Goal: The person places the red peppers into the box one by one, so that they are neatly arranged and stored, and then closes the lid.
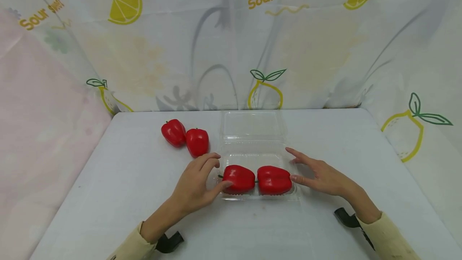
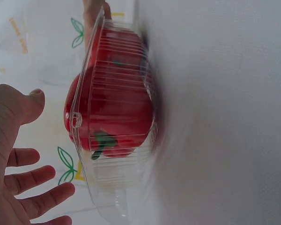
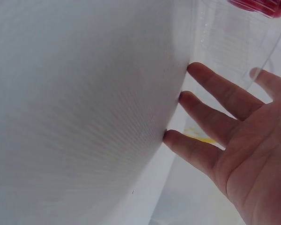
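Observation:
Two red bell peppers, a left one and a right one, lie side by side in a clear plastic clamshell container. Its lid is folded back, away from me. At the container's left end is my left hand, fingers spread, the thumb over the left pepper; in the left wrist view that hand holds nothing. My right hand is at the right end, with its thumb tip by the right pepper. Spread fingers show in the right wrist view, beside the container wall.
Two more red bell peppers, one leaning near the other, sit on the white table left of the lid. A lemon-printed cloth hangs behind the table. Black strap pieces show at the wrists.

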Tool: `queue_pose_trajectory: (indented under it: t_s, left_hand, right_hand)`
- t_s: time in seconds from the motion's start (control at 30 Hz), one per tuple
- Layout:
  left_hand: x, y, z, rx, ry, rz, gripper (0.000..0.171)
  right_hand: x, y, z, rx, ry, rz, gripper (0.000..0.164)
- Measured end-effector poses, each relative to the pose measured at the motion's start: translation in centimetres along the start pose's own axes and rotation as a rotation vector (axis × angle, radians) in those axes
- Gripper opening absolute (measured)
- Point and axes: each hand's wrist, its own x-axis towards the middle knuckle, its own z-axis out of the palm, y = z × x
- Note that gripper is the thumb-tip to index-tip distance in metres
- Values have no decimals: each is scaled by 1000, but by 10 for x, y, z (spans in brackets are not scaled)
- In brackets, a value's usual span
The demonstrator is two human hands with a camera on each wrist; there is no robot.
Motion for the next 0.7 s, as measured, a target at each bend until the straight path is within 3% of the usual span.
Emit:
queue_pose_trajectory:
  t_s: [0.7]
  left_hand:
    - [-4, -37, -14, -18, 49, -81, 64]
  right_hand:
    - [-1, -1, 0, 6, 3, 9, 78]
